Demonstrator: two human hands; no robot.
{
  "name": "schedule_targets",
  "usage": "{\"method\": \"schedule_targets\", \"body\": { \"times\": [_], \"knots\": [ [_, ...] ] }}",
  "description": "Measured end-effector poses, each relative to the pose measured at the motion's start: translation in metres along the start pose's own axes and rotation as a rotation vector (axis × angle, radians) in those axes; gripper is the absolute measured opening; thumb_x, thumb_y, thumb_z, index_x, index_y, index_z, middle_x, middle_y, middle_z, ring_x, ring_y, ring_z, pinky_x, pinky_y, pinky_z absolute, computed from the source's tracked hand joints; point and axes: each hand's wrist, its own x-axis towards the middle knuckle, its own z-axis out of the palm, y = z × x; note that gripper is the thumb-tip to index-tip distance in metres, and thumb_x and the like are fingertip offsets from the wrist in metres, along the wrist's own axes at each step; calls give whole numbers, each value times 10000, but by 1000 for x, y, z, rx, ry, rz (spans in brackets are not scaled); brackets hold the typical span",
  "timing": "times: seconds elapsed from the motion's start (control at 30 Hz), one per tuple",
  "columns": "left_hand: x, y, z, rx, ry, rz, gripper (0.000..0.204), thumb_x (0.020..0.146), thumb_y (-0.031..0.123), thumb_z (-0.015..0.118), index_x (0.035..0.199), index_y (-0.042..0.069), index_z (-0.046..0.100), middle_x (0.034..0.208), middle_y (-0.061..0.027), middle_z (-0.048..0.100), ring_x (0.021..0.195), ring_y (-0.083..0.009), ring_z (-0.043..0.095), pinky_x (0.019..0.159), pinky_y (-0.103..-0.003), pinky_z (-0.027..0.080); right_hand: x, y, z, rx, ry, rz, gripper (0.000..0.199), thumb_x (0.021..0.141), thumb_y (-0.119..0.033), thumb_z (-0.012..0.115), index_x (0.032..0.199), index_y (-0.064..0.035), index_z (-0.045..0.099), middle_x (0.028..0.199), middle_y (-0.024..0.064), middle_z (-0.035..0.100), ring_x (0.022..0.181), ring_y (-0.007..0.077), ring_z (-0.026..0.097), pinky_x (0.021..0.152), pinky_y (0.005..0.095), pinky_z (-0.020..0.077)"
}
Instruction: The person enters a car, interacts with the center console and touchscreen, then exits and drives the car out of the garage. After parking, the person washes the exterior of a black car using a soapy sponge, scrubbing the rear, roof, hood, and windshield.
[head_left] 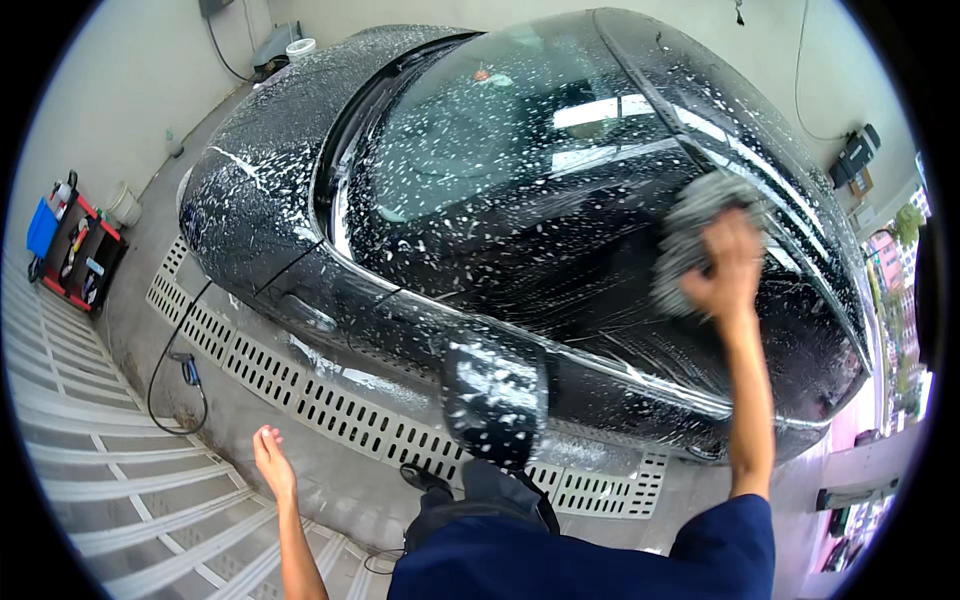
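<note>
A black car (300,270) speckled with white foam fills most of the head view. My right hand (728,262) presses a grey, shaggy wash cloth (690,215) against the car's dark glass, close to the roof edge. The fingers lie over the cloth, thumb toward the left. Around it the glass shows wiped, streaky patches, while foam flecks cover the glass farther left. Away from the car, at the lower left, my left hand (273,462) hangs in the air, open, with nothing in it. The foamy side mirror (495,395) sticks out just in front of my body.
A slotted drain grate (330,410) runs along the floor beside the car. At the left, a hose with a spray gun (186,370) lies on the floor. Farther off stand a red-and-black cart (80,250) and a white bucket (123,205). White slatted panels (120,470) curve along the lower left.
</note>
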Motion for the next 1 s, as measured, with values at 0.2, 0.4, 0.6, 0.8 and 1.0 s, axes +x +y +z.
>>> {"method": "schedule_targets", "body": {
  "times": [0.2, 0.4, 0.6, 0.8, 1.0],
  "knots": [
    [117, 92, 134, 142, -218, 434, 420, 1055, 276, 535, 1380, 10, 523, 1379, -150, 512, 1143, -226, 580, 966, -350, 487, 16, 152, 2, -228, 27, 906, 491, 1031, -364, 474, 1387, -42, 574, 1316, 201, 642, 1259, 338, 591, 1054, 394, 429],
    [202, 186, 185, 55, -320, 602, 383, 1023, 207, 592, 1342, 1, 543, 1391, -128, 515, 1179, -222, 565, 936, -345, 502, 166, -38, 60, -251, -137, 425, 434, 949, -285, 570, 1331, -85, 614, 1355, 156, 632, 1276, 302, 581, 1095, 444, 397],
    [294, 206, 262, 381, -308, 926, 317, 993, 195, 585, 1234, -11, 606, 1317, -184, 570, 1346, -381, 421, 1151, -461, 309, 199, -275, 171, 265, -681, -13, 515, 839, -167, 583, 1316, 26, 581, 1501, 209, 474, 1362, 351, 498, 1142, 507, 388],
    [377, 241, 395, 540, -391, 1144, 575, 969, 324, 593, 1405, -28, 465, 1525, -274, 370, 1475, -466, 236, 1189, -592, 208, 193, -374, 269, 829, -910, 3, 419, 788, -86, 625, 1182, 57, 610, 1368, 253, 576, 1311, 333, 552, 1073, 447, 484],
    [497, 323, 423, 776, -354, 965, 817, 945, 612, 545, 1496, 22, 416, 1637, -207, 248, 1548, -341, 135, 1233, -560, 95, 299, -133, 201, -60, -600, 263, 601, 788, -211, 737, 1367, -133, 598, 1449, 106, 564, 1378, 300, 497, 1217, 521, 277]
  ]
}}
